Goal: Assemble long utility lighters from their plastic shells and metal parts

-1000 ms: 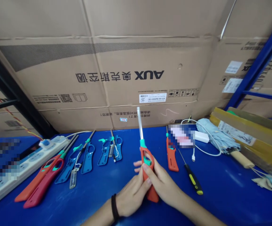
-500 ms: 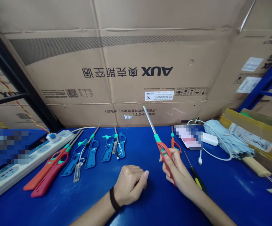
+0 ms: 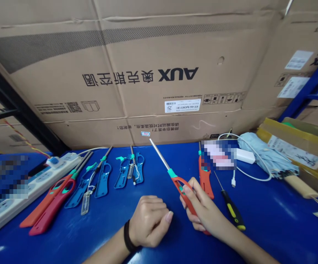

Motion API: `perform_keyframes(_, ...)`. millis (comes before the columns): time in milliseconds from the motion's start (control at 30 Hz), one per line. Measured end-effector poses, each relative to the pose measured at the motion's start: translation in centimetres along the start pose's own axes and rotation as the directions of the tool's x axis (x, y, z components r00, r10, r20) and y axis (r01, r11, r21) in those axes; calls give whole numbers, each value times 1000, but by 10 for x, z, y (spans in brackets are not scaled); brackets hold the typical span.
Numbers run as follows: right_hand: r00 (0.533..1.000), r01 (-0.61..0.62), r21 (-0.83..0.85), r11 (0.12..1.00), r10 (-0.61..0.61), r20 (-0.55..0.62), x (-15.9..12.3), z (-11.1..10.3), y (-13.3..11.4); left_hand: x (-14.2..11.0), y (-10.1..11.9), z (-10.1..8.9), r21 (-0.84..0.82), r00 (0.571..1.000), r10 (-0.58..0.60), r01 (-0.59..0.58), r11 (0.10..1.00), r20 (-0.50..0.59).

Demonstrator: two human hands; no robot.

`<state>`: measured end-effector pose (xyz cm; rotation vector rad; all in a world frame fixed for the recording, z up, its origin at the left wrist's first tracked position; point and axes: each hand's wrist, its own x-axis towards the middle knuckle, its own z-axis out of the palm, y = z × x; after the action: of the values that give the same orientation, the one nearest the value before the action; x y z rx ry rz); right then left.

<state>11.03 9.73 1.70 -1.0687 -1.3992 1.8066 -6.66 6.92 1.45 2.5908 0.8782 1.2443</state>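
Observation:
My right hand [image 3: 203, 211] is wrapped round the handle of an orange gas lighter [image 3: 189, 206]. Its long metal tube points up and to the left above the blue table, and the thumb lies near the green trigger. My left hand [image 3: 150, 222], with a dark band at the wrist, is curled into a fist left of the lighter; nothing shows in it. Another orange lighter [image 3: 205, 179] lies behind my right hand. To the right of that hand is a black and yellow screwdriver [image 3: 232, 211].
On the left lie an orange lighter [image 3: 41, 207], a red lighter [image 3: 51, 209] and opened blue lighter shells [image 3: 102, 181] with tubes and wires. A white power strip [image 3: 41, 179] runs along the left. At right are a white charger [image 3: 244, 156] and a folded umbrella [image 3: 266, 156]. Cardboard [image 3: 136, 47] stands behind.
The held lighter has come down and tilted further left, uncovering more of the orange lighter behind. The camera view has shifted slightly. My left hand keeps its fist.

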Motion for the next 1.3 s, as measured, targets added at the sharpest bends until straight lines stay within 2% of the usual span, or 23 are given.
perform_keyframes(267,997,-70,86,994,72,-14,-1,1,9,3,0,-1,10,1000,3,-3,1000,8)
perform_keyframes(433,998,13,61,998,-17,61,1,0,5,2,-1,-1,13,1000,5,-5,1000,12)
perform_keyframes(567,995,-26,129,991,13,101,6,-3,6,2,-1,-1,14,1000,5,-5,1000,19)
perform_keyframes(700,990,-1,140,990,-19,140,5,-3,2,2,-2,-1,25,1000,5,-6,1000,16)
perform_keyframes(833,986,10,67,998,-21,166,-1,-4,-4,2,-2,-1,34,1000,7,-8,999,10)
perform_keyframes(933,990,18,34,999,-23,141,0,-7,-2,2,-2,-1,38,1000,9,-10,999,11)
perform_keyframes(1033,990,-48,98,994,35,136,3,-8,2,2,-2,-1,39,1000,10,-11,999,17)
perform_keyframes(1100,987,-82,82,993,70,141,3,-7,3,2,-2,-1,40,1000,10,-10,999,19)
perform_keyframes(1300,978,9,16,1000,-12,206,-3,-2,-1,3,0,-1,52,1000,-15,15,999,5)
